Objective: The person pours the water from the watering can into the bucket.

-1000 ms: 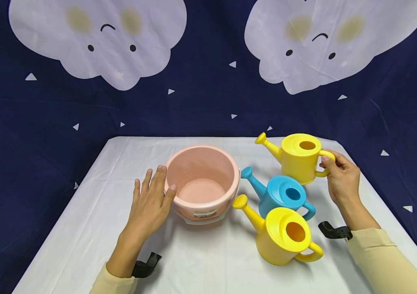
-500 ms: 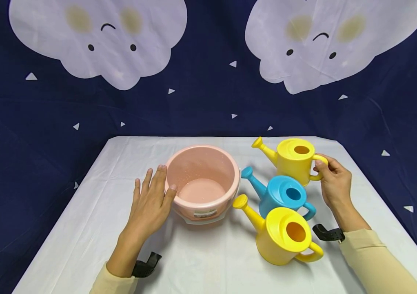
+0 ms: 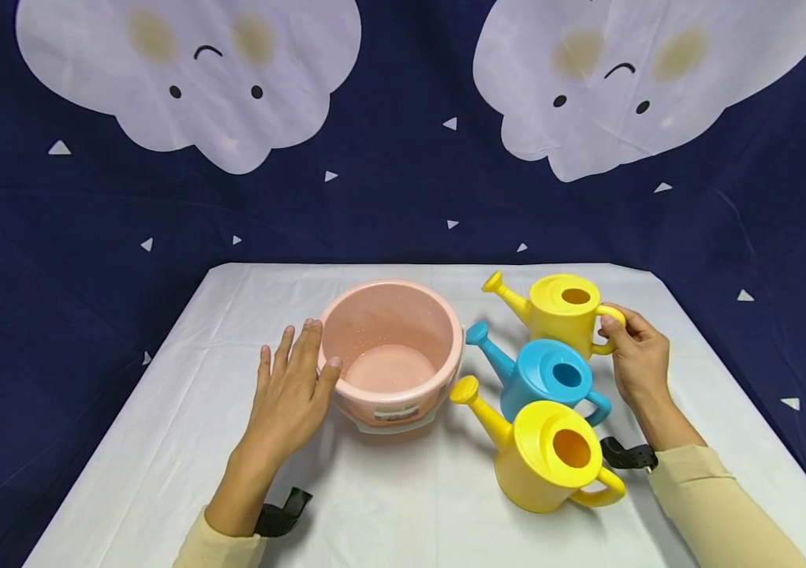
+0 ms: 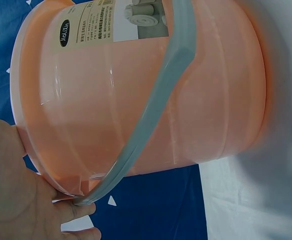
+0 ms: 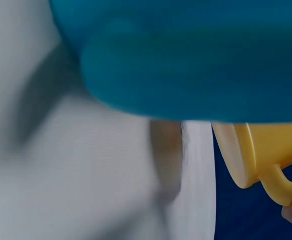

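Note:
My left hand (image 3: 292, 394) touches the left rim of a pink bucket (image 3: 392, 401) with straight fingers. In the left wrist view, fingertips lie at the rim near the end of its grey handle (image 4: 151, 110). My right hand (image 3: 640, 359) pinches the handle of the far yellow watering can (image 3: 561, 319), thumb on the near side. It is level, behind the blue watering can (image 3: 534, 364); in the right wrist view a gap shows between its base (image 5: 231, 155) and the cloth. A second yellow watering can (image 3: 534, 469) stands in front of the blue one.
A white cloth covers the table (image 3: 403, 513). Behind it hangs a dark blue backdrop (image 3: 403, 213) with clouds and small white triangles. The blue can's body (image 5: 196, 65) fills the top of the right wrist view and hides much there.
My right hand has moved left and toward me, bringing the far yellow watering can lower and closer behind the blue one. The left hand, bucket and other two cans have stayed put.

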Demonstrator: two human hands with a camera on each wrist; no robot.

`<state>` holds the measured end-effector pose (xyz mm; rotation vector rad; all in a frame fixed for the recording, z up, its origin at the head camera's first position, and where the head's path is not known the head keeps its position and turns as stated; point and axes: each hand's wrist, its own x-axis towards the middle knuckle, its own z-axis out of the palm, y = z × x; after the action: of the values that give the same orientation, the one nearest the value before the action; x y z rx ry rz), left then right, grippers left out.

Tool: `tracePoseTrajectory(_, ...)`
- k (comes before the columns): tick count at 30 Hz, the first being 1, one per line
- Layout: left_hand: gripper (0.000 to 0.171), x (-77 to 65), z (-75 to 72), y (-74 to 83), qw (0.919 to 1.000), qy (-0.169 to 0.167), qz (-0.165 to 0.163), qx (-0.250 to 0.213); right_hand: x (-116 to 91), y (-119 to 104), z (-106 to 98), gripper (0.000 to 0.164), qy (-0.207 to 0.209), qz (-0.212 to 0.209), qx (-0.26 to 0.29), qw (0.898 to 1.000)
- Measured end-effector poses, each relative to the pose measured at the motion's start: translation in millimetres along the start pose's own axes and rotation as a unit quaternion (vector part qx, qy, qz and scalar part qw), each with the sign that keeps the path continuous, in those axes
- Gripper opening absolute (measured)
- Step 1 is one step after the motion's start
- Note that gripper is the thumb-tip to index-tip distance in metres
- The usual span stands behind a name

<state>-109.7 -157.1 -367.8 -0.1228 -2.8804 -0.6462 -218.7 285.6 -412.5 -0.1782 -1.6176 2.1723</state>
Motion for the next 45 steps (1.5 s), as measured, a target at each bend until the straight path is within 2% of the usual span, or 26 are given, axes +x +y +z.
tracePoseTrajectory(7,0.064,-0.1,1.3,-0.1,1.0,0.0,-0.001,-0.002,-2,5,-1,0.027,0.005,0.005,-0.004,1.0)
tracePoseTrajectory(17,0.063,-1.8,0.6,0.5,0.9999,0.01,0.007,-0.003,-3,13,-3,0.027,0.004,-0.007,-0.008,1.0)
tracePoseTrajectory(31,0.063,-1.7,1.1,0.7,1.0,0.006,0.003,-0.003,-7,25,-4,0.025,-0.001,-0.018,-0.013,1.0)
tracePoseTrajectory(40,0.063,-1.0,2.0,0.4,1.0,0.008,0.005,-0.002,-8,28,-3,0.025,0.001,-0.016,-0.061,0.998)
tracePoseTrajectory(45,0.063,-0.8,1.7,0.1,1.0,0.008,0.004,0.001,-11,30,-4,0.026,-0.012,-0.013,-0.089,0.996)
